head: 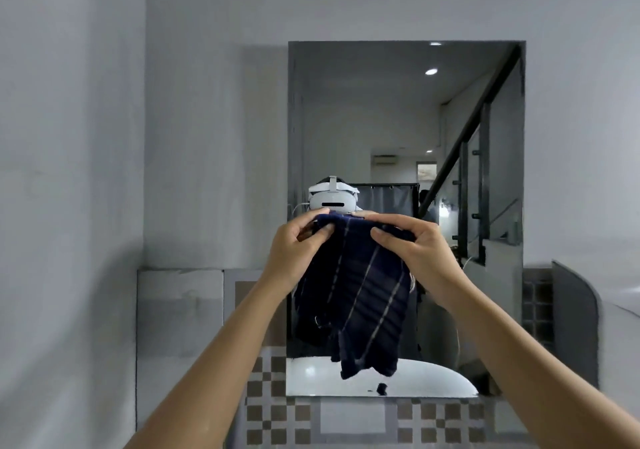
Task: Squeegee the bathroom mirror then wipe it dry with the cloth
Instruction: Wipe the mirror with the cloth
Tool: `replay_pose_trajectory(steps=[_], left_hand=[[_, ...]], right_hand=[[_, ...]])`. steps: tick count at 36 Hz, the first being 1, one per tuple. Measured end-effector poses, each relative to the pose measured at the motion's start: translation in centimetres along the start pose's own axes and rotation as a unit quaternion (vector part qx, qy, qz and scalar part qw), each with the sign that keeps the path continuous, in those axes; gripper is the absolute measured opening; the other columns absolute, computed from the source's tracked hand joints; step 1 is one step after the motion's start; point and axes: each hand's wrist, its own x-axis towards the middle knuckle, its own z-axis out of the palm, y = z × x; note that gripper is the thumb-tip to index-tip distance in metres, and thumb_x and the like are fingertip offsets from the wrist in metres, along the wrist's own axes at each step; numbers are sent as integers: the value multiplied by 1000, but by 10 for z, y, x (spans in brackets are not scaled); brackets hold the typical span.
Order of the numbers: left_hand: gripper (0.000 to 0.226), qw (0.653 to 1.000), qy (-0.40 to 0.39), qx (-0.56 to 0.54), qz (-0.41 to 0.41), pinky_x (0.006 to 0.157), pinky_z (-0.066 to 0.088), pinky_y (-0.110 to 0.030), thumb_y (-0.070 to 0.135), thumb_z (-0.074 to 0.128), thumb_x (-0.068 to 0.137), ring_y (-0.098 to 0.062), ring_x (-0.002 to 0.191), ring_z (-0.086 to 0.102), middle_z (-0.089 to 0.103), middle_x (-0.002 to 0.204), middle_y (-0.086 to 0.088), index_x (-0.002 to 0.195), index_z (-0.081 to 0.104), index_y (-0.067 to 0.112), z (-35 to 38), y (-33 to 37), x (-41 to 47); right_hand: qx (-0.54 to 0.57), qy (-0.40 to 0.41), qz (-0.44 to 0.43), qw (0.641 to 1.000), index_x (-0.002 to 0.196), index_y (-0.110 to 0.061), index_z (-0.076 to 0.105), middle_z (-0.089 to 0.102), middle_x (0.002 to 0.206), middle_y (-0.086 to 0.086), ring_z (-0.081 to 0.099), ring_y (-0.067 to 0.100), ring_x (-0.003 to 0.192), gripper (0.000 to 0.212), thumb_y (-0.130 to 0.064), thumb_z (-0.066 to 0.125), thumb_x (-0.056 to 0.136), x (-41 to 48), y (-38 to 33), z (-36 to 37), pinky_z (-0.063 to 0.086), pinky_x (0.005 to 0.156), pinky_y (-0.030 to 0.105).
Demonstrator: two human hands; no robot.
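- The cloth (360, 292) hangs just below the picture's centre, in front of the lower half of the mirror (405, 119). It is held up by its top edge, and the rest droops toward six o'clock.
- The left hand (298, 240) pinches that edge at the cloth's ten o'clock and the right hand (415, 251) at two o'clock, each with thumb and fingers clamped on the fabric.
- The step looks like readying the cloth for drying. It would go best folded into a flat pad, then wiped from twelve o'clock downward in overlapping passes — that should avoid streaks.
- The cloth is dark navy with thin pale stripes, limp and creased. I cannot tell whether it touches the glass.
- The mirror is a tall rectangle on a grey wall (214, 102), with checkered tiles (277, 410) at six o'clock.
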Motion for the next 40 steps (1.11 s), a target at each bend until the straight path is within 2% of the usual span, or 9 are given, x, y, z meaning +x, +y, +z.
replay_pose_trajectory(steps=[3, 7, 10, 17, 20, 23, 27, 34, 40], left_hand=[[36, 998, 59, 18, 23, 98, 46, -30, 39, 52, 92, -6, 111, 57, 63, 120, 5, 122, 59, 21, -1, -7, 18], [32, 991, 92, 43, 86, 89, 53, -36, 25, 48, 96, -11, 99, 63, 64, 111, -4, 126, 54, 15, -1, -18, 33], [33, 983, 96, 71, 138, 101, 43, -39, 19, 48, 96, -9, 118, 52, 56, 127, -1, 129, 52, 15, 3, -23, 40], [42, 980, 75, 23, 184, 105, 40, -42, 33, 44, 95, -9, 127, 43, 46, 136, 7, 136, 39, 24, 11, 1, 60], [45, 971, 57, 75, 219, 103, 41, -35, 30, 49, 95, -8, 122, 45, 46, 133, 4, 138, 37, 21, 9, 10, 76], [45, 956, 74, 144, 244, 94, 45, -22, 19, 57, 92, -6, 105, 50, 48, 116, 6, 134, 44, 13, 1, 12, 91], [40, 936, 94, 190, 281, 89, 49, -29, 11, 61, 88, -14, 97, 54, 51, 105, 2, 127, 52, 6, -8, 20, 109], [39, 892, 157, 281, 316, 94, 29, -14, 9, 57, 90, -24, 116, 46, 50, 126, -13, 128, 50, 3, -8, 34, 144], [31, 864, 151, 311, 365, 100, 35, -22, 12, 51, 94, -22, 118, 49, 58, 126, -11, 122, 57, 3, -7, 24, 150]], right_hand=[[-37, 44, -3, 998, 101, -18, 73, 72, 98, 3, 68, 20, 94, 18, -15, 66, 85, 32, -15, -5, 56, 86, 37], [-51, 114, -25, 992, 96, -19, 74, 71, 91, 1, 68, 18, 89, 14, -16, 67, 84, 77, -37, -15, 56, 86, 40], [-60, 148, -35, 986, 91, -24, 75, 72, 93, 3, 69, 20, 89, 11, -20, 69, 82, 103, -47, -23, 57, 84, 42], [-116, 98, -63, 986, 95, -24, 74, 71, 97, 2, 67, 19, 93, 14, -20, 68, 83, 116, -52, -15, 56, 86, 39], [-131, 74, -72, 986, 96, -20, 74, 72, 97, 3, 68, 19, 91, 14, -16, 67, 84, 116, -49, -6, 56, 86, 37], [-152, 65, -76, 983, 97, -19, 74, 71, 98, 0, 67, 17, 92, 15, -15, 67, 85, 121, -46, -2, 56, 84, 32], [-210, 64, -113, 969, 97, -21, 73, 69, 97, -7, 64, 10, 92, 15, -15, 66, 85, 137, -48, -2, 53, 81, 21], [-287, 117, -220, 925, 101, -16, 73, 70, 95, -5, 59, 4, 85, 19, -11, 65, 85, 169, -56, 7, 38, 71, -5], [-311, 144, -271, 900, 102, -16, 72, 73, 97, -1, 65, 12, 91, 19, -12, 65, 85, 178, -52, 10, 48, 83, 20]])
